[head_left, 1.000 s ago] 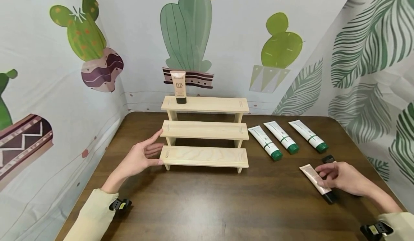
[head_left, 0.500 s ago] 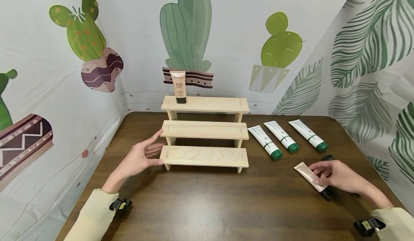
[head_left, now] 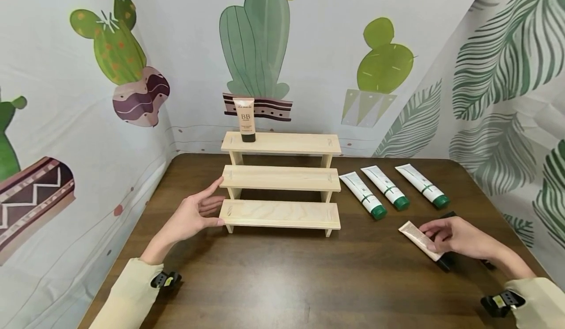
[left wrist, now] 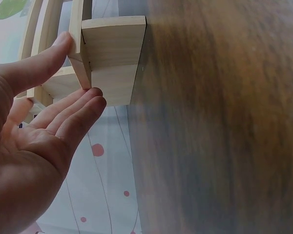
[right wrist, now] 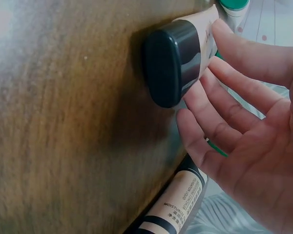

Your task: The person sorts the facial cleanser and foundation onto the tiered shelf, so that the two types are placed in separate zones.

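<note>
My right hand point(head_left: 465, 240) pinches a beige cream tube point(head_left: 414, 235) with a black cap between thumb and fingers, at the right of the table. In the right wrist view the tube's black cap point(right wrist: 163, 66) points toward the camera, over its shadow on the wood. Below that hand lies a foundation liquid tube point(right wrist: 178, 197), mostly hidden in the head view. At the left end of a three-tier wooden display stand point(head_left: 280, 214), my left hand point(head_left: 187, 221) touches the boards with its thumb and straight fingers. A BB cream tube point(head_left: 245, 115) stands upright on the top tier's left end.
Several tubes lie about: three are white with green caps, right of the stand, namely a left one point(head_left: 363, 194), a middle one point(head_left: 385, 187) and a right one point(head_left: 422, 185). The brown table point(head_left: 282, 280) ends against a cactus-print cloth point(head_left: 322, 49).
My right hand has moved slightly left and away from me with the beige tube. The left hand stays at the stand.
</note>
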`<state>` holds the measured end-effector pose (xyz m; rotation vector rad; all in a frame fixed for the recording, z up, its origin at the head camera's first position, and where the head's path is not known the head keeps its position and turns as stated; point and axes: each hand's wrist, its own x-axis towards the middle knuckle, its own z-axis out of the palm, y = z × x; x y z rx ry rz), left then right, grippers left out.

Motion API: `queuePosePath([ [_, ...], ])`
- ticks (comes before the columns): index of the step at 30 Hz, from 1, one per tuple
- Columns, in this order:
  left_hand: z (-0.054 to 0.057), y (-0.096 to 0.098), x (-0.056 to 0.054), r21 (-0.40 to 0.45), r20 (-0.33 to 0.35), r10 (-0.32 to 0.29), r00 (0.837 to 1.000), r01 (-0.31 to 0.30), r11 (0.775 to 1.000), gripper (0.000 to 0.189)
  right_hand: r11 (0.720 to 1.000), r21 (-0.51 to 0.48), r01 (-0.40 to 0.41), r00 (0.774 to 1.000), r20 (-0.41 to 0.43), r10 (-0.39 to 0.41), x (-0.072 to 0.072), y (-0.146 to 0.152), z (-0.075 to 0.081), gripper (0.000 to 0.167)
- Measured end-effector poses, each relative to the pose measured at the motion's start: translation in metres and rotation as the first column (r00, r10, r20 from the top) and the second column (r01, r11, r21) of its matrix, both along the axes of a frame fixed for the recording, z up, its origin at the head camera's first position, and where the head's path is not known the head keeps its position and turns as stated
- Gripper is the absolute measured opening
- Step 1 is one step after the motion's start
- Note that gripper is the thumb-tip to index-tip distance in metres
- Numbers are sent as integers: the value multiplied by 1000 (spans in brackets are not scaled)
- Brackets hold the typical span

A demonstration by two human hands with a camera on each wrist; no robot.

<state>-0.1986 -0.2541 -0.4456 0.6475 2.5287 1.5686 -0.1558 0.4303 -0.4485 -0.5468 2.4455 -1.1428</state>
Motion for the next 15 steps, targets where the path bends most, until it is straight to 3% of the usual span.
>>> queuePosePath([
  [8,0,0,0,12,3,-4,1000,4,1000,111,1000,10,-16,1000,14,16,-2,2,1,45],
  [15,0,0,-1,15,-7,-10,1000,10,1000,111,996,86,34,998,51,-39,-3,-2,3,46],
])
